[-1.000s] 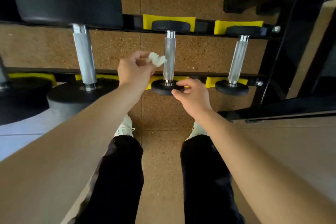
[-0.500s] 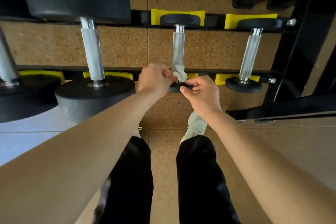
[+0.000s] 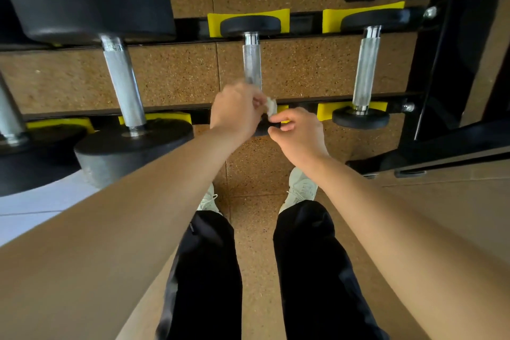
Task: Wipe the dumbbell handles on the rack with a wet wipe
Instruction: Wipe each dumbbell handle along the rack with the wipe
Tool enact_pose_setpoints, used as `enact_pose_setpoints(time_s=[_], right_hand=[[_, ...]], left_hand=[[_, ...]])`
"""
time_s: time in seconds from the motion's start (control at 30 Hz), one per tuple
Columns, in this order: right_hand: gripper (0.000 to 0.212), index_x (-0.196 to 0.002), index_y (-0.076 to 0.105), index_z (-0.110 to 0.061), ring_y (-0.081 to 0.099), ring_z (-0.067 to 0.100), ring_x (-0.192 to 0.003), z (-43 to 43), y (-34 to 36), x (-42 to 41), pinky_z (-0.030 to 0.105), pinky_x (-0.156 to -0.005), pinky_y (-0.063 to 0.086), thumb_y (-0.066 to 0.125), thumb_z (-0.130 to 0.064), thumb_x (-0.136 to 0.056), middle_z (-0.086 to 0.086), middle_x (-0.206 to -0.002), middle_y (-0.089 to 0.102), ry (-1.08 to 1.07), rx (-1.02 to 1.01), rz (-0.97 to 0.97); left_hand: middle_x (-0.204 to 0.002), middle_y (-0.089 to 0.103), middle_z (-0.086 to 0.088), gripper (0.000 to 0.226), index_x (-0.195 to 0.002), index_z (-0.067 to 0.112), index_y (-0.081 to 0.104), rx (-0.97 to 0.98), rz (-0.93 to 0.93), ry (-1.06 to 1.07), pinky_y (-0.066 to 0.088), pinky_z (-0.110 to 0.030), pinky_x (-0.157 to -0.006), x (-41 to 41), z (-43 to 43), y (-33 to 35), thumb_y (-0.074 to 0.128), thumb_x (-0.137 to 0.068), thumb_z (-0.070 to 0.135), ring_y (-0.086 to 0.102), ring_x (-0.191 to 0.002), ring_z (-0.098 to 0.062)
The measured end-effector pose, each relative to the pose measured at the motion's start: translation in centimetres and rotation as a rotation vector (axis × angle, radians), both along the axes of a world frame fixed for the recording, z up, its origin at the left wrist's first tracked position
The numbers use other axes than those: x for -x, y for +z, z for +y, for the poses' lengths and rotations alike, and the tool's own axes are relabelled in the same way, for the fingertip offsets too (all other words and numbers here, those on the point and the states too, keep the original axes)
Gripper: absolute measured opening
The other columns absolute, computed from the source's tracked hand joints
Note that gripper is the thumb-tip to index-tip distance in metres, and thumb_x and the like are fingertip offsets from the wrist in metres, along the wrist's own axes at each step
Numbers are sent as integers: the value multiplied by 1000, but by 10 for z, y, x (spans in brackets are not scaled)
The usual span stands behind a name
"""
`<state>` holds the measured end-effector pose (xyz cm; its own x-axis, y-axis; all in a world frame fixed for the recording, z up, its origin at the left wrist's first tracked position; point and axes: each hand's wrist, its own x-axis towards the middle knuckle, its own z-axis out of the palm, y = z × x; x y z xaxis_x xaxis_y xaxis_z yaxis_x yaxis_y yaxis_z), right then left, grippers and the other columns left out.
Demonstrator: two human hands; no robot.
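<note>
The black rack [image 3: 306, 23] is carrying four dumbbells in view, each lying across its two rails. I am placing everything against the centre handle [image 3: 251, 63], the knurled steel bar of the small dumbbell straight ahead. Left of it the large dumbbell [image 3: 122, 83] is resting, and further left a partly cropped dumbbell [image 3: 8, 116] is showing only its bar and near head. Right of the centre handle a second small dumbbell [image 3: 365, 66] is sitting well apart.

Two bare hands are reaching to the near end of the centre handle. The left hand [image 3: 236, 112] is closing in from the left, its fingers curled and pinching the one wet wipe [image 3: 271, 106], a small crumpled white wad, against the handle's lower end. The right hand [image 3: 296, 132] is hovering just below and right of that end, fingers curled, with forefinger and thumb drawn close together directly under the wipe. They are possibly nipping the wipe's lower edge, but motion blur is leaving it unclear whether they are gripping it or the black head beneath.
</note>
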<state>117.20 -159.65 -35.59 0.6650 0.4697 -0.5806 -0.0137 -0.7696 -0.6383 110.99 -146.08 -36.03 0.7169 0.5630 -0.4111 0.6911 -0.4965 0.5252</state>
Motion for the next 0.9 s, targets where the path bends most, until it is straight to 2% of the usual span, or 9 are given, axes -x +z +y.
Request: enact_pose_setpoints(time_s=[0.07,0.17,0.27,0.37,0.43,0.57,0.63,0.77,0.9], right_hand=[[21,-108,69,-22,66,7,-97,-1,3,-6,18,-75,49,72,-23,-87,-9,-102,70,-154,-42,97],[38,-124,60,-25,64,3,-101,2,9,-11,16,-77,48,73,-34,-89,-9,-106,69,-231,-150,213],[14,-105,67,-29,69,7,-93,11,13,-16,22,-75,53,71,-28,-92,-6,-99,75,-167,-223,274],[11,-103,70,-21,72,14,-86,25,16,-29,27,-73,60,68,-15,-93,1,-97,75,-228,-279,320],[14,-98,69,-21,73,17,-90,38,13,-44,33,-80,62,68,-9,-91,2,-99,73,-325,-277,228],[16,-94,68,-27,70,12,-95,68,-4,-61,34,-86,60,72,-12,-89,-6,-101,70,-411,-210,76],[14,-99,70,-22,68,9,-93,74,-12,-48,28,-85,58,73,-14,-88,-7,-100,69,-344,-161,73],[12,-97,74,-16,69,13,-89,46,-24,-20,32,-87,57,77,-16,-85,-4,-93,70,-103,-8,-13],[19,-101,77,-15,65,15,-91,20,-13,-26,34,-85,52,76,-27,-86,-3,-94,69,139,79,-79]], left_hand=[[-100,71,6,15,-104,23,77,105,41,86,55,-26,-76,12,-6,0,74,-90,27,67,-87,-12],[-88,68,14,13,-100,22,76,285,-79,261,50,-14,-73,21,-7,1,77,-88,26,63,-81,-1],[-93,73,9,14,-104,20,76,396,-167,298,50,-14,-77,20,-11,9,74,-91,24,67,-88,-2],[-101,74,10,25,-116,23,70,479,-224,341,55,-17,-83,21,-10,15,71,-92,16,68,-94,-2],[-106,70,12,33,-122,26,64,397,-203,365,53,-12,-80,30,-8,14,71,-91,16,66,-97,-1],[-112,68,10,21,-113,25,74,218,-79,286,41,-6,-75,54,-15,8,69,-92,27,62,-96,-4],[-112,70,8,22,-114,23,75,220,-67,283,46,-10,-75,59,-18,8,68,-94,29,64,-92,-5],[-99,69,7,22,-114,23,75,246,-53,325,36,-3,-54,58,-15,10,69,-93,28,57,-71,-2],[-107,69,7,23,-114,25,74,304,-32,342,39,-11,-58,57,-14,12,70,-92,27,62,-79,-6]])
